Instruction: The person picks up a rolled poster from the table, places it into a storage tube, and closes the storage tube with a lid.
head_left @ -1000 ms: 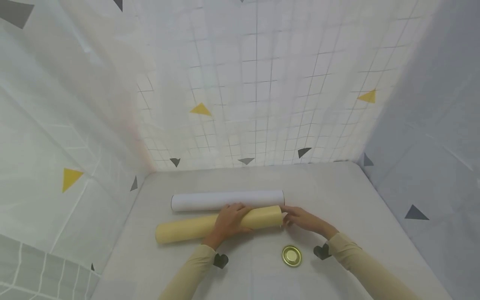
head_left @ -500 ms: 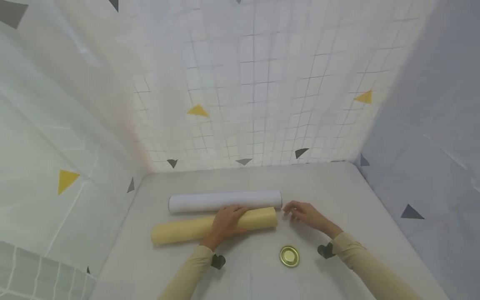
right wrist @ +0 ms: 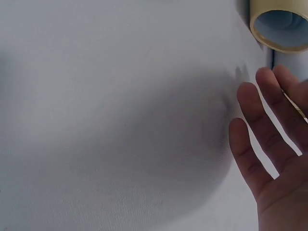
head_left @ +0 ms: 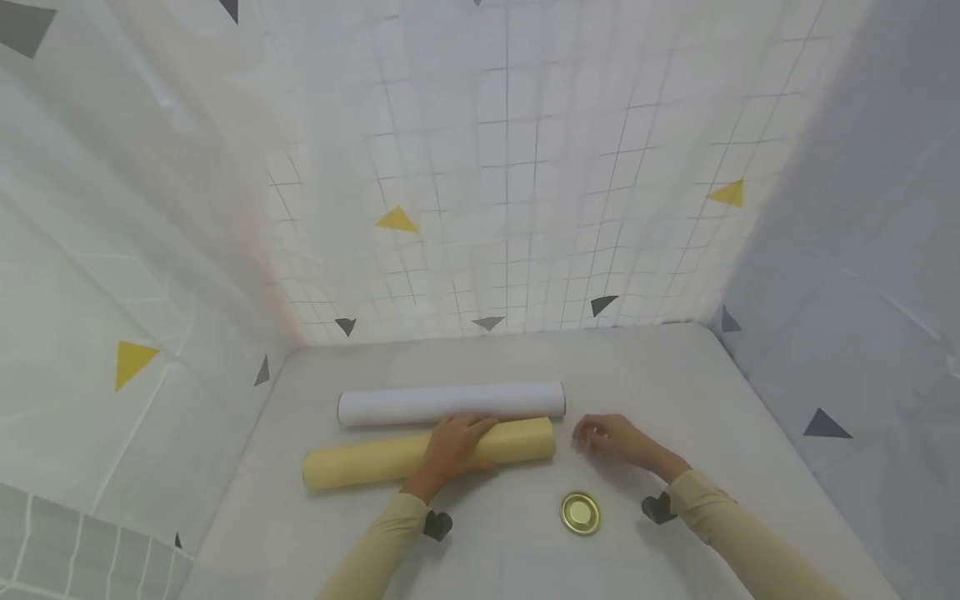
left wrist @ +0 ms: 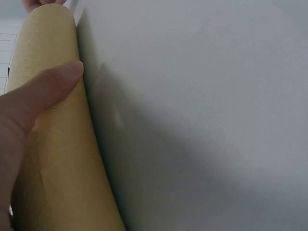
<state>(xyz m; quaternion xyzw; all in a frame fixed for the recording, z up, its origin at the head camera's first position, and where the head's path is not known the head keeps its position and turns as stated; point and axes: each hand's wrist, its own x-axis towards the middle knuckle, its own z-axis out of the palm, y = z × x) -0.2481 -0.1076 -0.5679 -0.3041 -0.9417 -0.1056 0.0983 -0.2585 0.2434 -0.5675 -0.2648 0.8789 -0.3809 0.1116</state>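
A long yellow cardboard tube [head_left: 360, 462] lies on the table, tilted slightly up toward its right end. My left hand [head_left: 453, 450] holds it right of its middle, fingers over the top; in the left wrist view the thumb [left wrist: 57, 84] lies across the tube. Just right of its end, my right hand [head_left: 617, 437] hovers with loosely bent fingers and nothing in them. The right wrist view shows the tube's open end [right wrist: 260, 41], bluish-grey inside, beyond those spread fingers [right wrist: 262, 125]. A round gold metal lid [head_left: 581, 513] lies flat nearer me, between the forearms.
Behind the yellow tube lies a white tube [head_left: 405, 406] with dark-edged ends, nearly parallel and close to it. White sheeting [head_left: 450, 167] with grid lines and triangles rises at the back and both sides of the white table [head_left: 645, 358]. Dark heart shapes mark the tabletop.
My right hand has left the yellow tube's right end and drawn back a little to the right. The left hand has kept its hold on the tube.
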